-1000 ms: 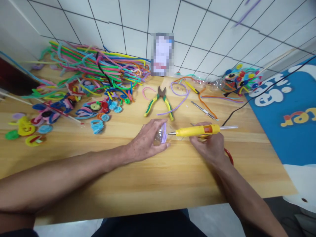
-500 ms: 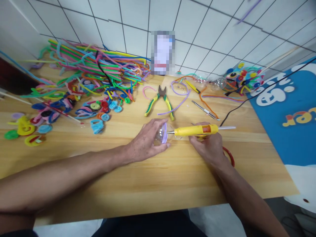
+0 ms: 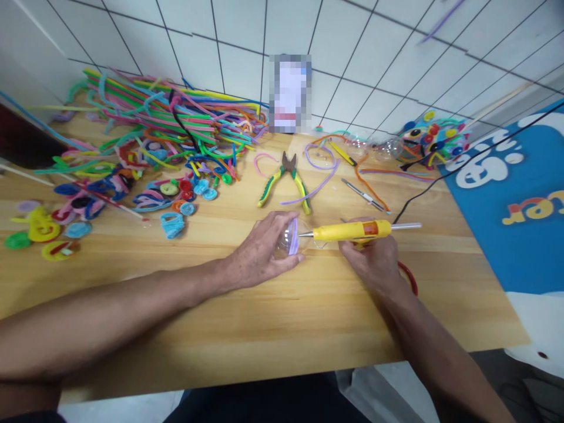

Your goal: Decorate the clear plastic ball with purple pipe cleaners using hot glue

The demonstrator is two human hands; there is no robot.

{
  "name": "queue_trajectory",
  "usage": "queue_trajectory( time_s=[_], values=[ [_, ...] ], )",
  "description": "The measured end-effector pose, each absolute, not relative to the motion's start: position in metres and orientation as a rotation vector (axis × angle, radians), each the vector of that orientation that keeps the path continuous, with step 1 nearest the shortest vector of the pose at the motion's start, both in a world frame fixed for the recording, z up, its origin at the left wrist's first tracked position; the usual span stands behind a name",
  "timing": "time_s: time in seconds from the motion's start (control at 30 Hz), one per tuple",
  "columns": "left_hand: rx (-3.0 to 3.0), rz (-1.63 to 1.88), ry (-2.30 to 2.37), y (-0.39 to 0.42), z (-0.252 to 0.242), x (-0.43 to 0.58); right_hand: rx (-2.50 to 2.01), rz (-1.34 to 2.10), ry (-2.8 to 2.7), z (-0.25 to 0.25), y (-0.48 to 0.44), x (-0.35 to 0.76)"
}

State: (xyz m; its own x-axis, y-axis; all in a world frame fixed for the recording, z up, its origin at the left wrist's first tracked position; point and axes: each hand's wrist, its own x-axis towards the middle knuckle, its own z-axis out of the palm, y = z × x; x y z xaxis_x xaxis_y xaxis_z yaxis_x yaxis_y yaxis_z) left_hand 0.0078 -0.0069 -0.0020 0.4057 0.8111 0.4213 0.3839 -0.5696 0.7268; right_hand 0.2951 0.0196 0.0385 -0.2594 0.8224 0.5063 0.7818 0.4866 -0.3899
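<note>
My left hand (image 3: 259,249) is closed around a clear plastic ball (image 3: 284,242), thumb on the near side and fingers on the far side. A purple pipe cleaner strip (image 3: 294,237) runs round the ball's middle. In my right hand (image 3: 374,258) is a yellow hot glue gun (image 3: 348,231), its metal nozzle pointing left at the purple strip. Whether the tip touches the strip I cannot tell. A clear glue stick (image 3: 408,225) sticks out of the gun's back end. Part of the gun's handle is hidden by my fingers.
Pliers (image 3: 288,176) with green-yellow handles lie beyond the ball. A utility knife (image 3: 343,154), a pen-like tool (image 3: 363,195) and loose pipe cleaners are farther right. Bundled pipe cleaners (image 3: 154,114) and coiled pieces fill the left. A phone (image 3: 291,94) leans on the tiled wall. A black cord (image 3: 423,191) trails right.
The glue gun has shifted very slightly right in my right hand. My left hand and the ball stay almost where they were.
</note>
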Motion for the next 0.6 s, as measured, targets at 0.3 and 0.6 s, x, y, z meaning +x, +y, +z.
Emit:
queue_trajectory(
  time_s=[0.3,0.6],
  values=[
    [2.13,1.061,1.012,-0.0066,-0.0033,0.0082,-1.288,0.136,-2.07,0.0372,0.0189,0.2954],
    [2.111,1.068,1.023,-0.007,-0.0022,0.0089,-1.36,0.122,-2.039,0.0362,0.0195,0.2944]
  ],
)
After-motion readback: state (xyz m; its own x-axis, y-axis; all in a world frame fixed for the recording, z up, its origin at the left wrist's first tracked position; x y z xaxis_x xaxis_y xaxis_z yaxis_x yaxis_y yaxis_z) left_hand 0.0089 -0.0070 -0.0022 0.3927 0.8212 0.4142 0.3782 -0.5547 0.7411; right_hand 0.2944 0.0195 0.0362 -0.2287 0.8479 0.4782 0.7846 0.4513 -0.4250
